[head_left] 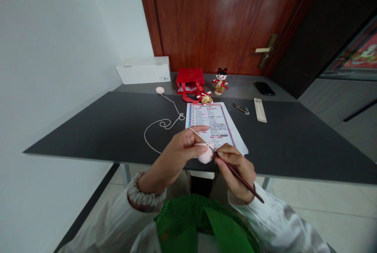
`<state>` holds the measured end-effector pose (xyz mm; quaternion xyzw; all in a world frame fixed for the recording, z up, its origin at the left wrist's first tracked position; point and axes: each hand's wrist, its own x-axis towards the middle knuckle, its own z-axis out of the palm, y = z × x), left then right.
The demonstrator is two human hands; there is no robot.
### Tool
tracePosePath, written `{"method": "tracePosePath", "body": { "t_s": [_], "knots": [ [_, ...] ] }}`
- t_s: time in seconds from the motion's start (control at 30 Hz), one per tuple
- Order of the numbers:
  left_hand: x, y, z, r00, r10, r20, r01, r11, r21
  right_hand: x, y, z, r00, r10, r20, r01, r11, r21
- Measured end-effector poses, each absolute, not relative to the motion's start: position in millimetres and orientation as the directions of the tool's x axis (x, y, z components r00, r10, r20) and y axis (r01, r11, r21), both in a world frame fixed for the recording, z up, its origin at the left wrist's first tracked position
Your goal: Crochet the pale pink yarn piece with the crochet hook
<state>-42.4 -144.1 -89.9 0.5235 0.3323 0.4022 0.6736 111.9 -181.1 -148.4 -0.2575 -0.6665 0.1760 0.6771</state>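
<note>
My left hand (179, 154) pinches a small pale pink crocheted piece (205, 155) with the yarn looped over its raised forefinger. My right hand (235, 168) grips a dark reddish-brown crochet hook (240, 176), its tip at the pink piece. Pale pink yarn (160, 125) trails across the black tabletop in loose curves to a small yarn ball (160, 90). Beneath and just beyond my hands lies a printed pattern sheet (210, 121), its near corner hidden by my left hand.
The black table (88, 135) ends in a front edge near my lap and meets a white wall on the left. Along the back stand a white box (143, 70), a red gift bag (190, 82), and a doll (220, 81). A phone (264, 88) and a long pale case (260, 110) lie right.
</note>
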Motion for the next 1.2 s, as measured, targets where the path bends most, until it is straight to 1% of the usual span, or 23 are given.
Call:
{"method": "tracePosePath", "body": {
  "t_s": [0.07, 0.13, 0.2, 0.23, 0.3, 0.37, 0.5, 0.6, 0.7, 0.8, 0.87, 1.03, 1.2],
  "knots": [
    [-42, -144, -92, 0.482, 0.875, -0.04, -0.266, 0.19, 0.945, 109, -180, -152, 0.133, 0.693, 0.708, -0.082, 0.72, -0.689],
    [-43, -144, -94, 0.51, 0.859, -0.042, -0.309, 0.229, 0.923, 107, -177, -152, 0.171, 0.795, 0.582, -0.325, 0.603, -0.729],
    [-43, -144, -95, 0.528, 0.848, -0.043, -0.315, 0.243, 0.917, 105, -175, -150, 0.125, 0.876, 0.466, -0.531, 0.456, -0.714],
    [-44, -143, -96, 0.533, 0.845, -0.042, -0.313, 0.244, 0.918, 106, -174, -149, 0.083, 0.904, 0.418, -0.601, 0.381, -0.703],
    [-45, -143, -97, 0.537, 0.843, -0.043, -0.31, 0.244, 0.919, 108, -173, -145, 0.004, 0.934, 0.357, -0.677, 0.265, -0.687],
    [-45, -143, -97, 0.547, 0.835, -0.055, -0.3, 0.257, 0.919, 112, -171, -143, -0.048, 0.936, 0.35, -0.687, 0.224, -0.692],
    [-46, -144, -92, 0.545, 0.833, -0.089, -0.23, 0.251, 0.94, 124, -165, -140, -0.08, 0.919, 0.386, -0.637, 0.251, -0.729],
    [-45, -145, -85, 0.509, 0.855, -0.096, -0.158, 0.202, 0.967, 129, -163, -138, -0.089, 0.907, 0.413, -0.617, 0.276, -0.737],
    [-46, -147, -79, 0.479, 0.876, -0.058, -0.112, 0.126, 0.986, 129, -164, -136, -0.086, 0.912, 0.401, -0.639, 0.258, -0.725],
    [-47, -147, -75, 0.478, 0.878, -0.034, -0.081, 0.083, 0.993, 128, -166, -135, -0.093, 0.922, 0.375, -0.665, 0.223, -0.713],
    [-48, -146, -74, 0.489, 0.872, -0.041, -0.052, 0.076, 0.996, 129, -166, -135, -0.097, 0.917, 0.387, -0.65, 0.236, -0.723],
    [-50, -143, -75, 0.513, 0.857, -0.045, 0.004, 0.05, 0.999, 143, -158, -136, -0.142, 0.863, 0.485, -0.513, 0.355, -0.782],
    [-51, -141, -73, 0.528, 0.848, -0.05, 0.089, 0.003, 0.996, 161, -153, -132, -0.231, 0.832, 0.504, -0.349, 0.412, -0.841]
  ]
}}
